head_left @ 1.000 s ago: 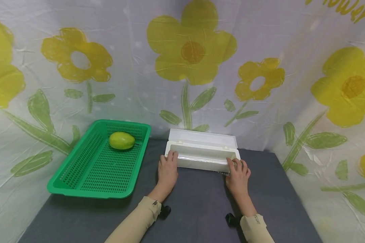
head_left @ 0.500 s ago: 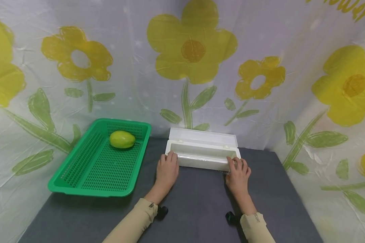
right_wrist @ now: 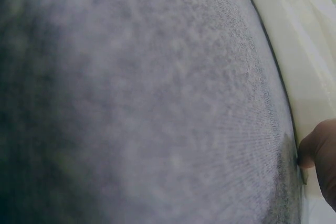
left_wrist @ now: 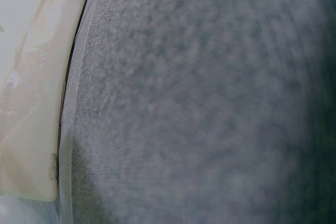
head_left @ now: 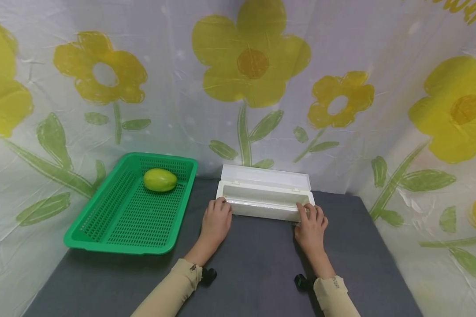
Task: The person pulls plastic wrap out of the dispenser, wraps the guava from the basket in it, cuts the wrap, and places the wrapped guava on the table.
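Reporter: "What had changed over the last second?"

Photographer: "Little. The person's left hand (head_left: 216,220) and forearm had shifted slightly toward the tray, and the whole scene sat a touch higher in the head view. The right hand (head_left: 311,229) held its place on the white box (head_left: 263,210)."

Reporter: "And their grip?"

Photographer: "Both were clamped on the box: the left hand's fingers bent over its near left corner, the right's over its near right one."

Reporter: "The containers?"

Photographer: "The long box rested on the grey-covered bench (head_left: 258,255), its lid (head_left: 265,177) swung back on the far side, near a flower-print backdrop (head_left: 174,127). To its left stood a green perforated tray (head_left: 139,224) with a single yellow-green fruit (head_left: 160,180) lying toward its far end."

Reporter: "What did the wrist cameras add?"

Photographer: "The right one caught a thumb (right_wrist: 321,150) touching low on the box's front, a detail hidden from the head view. The left one showed the box's glossy front wall (left_wrist: 37,103) close up. Only the head view took in the fruit."
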Tool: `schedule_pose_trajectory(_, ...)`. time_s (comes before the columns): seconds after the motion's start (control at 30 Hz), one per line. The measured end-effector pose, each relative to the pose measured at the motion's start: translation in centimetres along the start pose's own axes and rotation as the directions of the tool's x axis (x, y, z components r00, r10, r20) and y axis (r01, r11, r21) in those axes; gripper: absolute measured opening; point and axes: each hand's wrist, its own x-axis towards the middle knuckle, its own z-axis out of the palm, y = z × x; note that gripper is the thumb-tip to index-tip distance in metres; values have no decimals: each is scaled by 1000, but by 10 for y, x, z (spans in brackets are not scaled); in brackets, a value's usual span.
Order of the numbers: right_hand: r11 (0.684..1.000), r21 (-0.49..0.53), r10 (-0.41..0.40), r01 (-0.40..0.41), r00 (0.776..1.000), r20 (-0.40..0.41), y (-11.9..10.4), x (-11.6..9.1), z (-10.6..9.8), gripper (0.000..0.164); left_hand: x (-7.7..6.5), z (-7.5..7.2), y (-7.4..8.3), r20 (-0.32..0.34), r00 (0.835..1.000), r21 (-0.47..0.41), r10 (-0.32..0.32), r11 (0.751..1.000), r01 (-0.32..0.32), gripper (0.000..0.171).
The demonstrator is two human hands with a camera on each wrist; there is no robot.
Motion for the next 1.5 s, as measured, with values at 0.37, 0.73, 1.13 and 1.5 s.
schedule_pose_trajectory(0.37, 1000, 3, 26, -26, 999, 19, -2, 0, 0, 81, 1, 0, -2, 11, 1000, -15, 3, 1000, -3, 22)
schedule_pose_trajectory(0.73, 999, -13, 42, -42, 999, 31, -4, -8, 3, 81, -3, 2, -4, 32, 999, -23, 22, 999, -21, 15)
schedule_pose_trajectory(1.13, 1000, -19, 26, -25, 999, 31, -2, -4, -2, 82, -1, -6, -1, -112, 994, -173, 16, 984, -35, 18)
schedule_pose_trajectory(1.5, 999, -26, 26, -26, 999, 28, -5, 1, -2, 83, 13, -16, -2, -108, 981, -406, -162, 908, 105, 8)
